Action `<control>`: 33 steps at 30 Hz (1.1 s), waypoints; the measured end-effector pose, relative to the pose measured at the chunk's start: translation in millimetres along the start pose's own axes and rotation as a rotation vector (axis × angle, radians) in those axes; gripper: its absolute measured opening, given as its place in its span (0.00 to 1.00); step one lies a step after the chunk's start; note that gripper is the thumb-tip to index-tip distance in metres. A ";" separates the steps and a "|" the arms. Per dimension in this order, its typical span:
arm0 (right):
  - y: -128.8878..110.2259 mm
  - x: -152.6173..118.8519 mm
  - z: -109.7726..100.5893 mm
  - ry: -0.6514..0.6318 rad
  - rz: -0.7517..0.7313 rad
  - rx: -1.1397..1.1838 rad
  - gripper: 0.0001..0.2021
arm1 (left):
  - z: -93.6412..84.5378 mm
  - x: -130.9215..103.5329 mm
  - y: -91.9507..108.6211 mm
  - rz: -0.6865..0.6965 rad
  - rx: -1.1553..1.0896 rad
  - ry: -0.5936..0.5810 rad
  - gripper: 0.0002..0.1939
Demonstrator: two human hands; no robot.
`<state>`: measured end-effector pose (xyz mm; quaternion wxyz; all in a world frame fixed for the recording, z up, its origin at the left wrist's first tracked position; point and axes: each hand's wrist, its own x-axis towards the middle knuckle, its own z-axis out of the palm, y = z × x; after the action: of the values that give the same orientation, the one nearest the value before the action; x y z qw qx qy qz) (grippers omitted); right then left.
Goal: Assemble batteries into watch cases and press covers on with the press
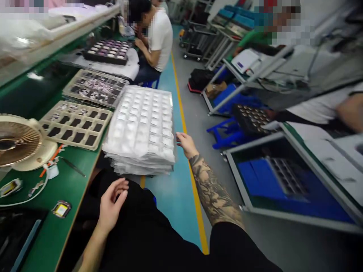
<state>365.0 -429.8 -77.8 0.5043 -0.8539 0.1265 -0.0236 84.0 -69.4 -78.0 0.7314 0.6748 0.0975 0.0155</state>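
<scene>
A tall stack of clear plastic trays [141, 124] with rows of square pockets stands beside the workbench, in front of me. White pieces show through the pockets of the top tray. My right hand [186, 145] is at the stack's right edge, fingers stretched towards it; whether they touch it I cannot tell. Over my lap, below the stack's near left corner, my left hand [112, 202] is empty, its fingers loosely curled and the thumb apart. Left of the stack, a beige compartment tray [81, 122] with dark pads and small parts lies on the green bench [76, 183].
A fan [19, 141], tweezers [73, 167] and a small square device [61, 209] are on the bench. Another beige tray [96, 87] lies farther back. A person in white [160, 37] sits beyond. On the right stand a metal-framed table [241, 189] and a blue stool [227, 132].
</scene>
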 end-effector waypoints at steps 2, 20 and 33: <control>26.4 -17.6 12.9 -0.049 0.045 0.101 0.33 | 35.0 38.3 -16.4 -0.237 -0.333 -0.078 0.27; 123.3 -76.5 20.7 -0.034 -0.322 0.063 0.28 | 137.0 104.4 -12.5 -0.379 -1.100 0.037 0.31; 148.0 -20.0 11.0 -0.187 -0.618 -0.075 0.15 | 161.2 116.3 1.6 -0.234 -1.078 0.073 0.34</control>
<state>319.1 -483.5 -209.8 0.4509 -0.8683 -0.1850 -0.0924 224.6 -209.9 -79.2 0.9663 0.1885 0.1754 0.0053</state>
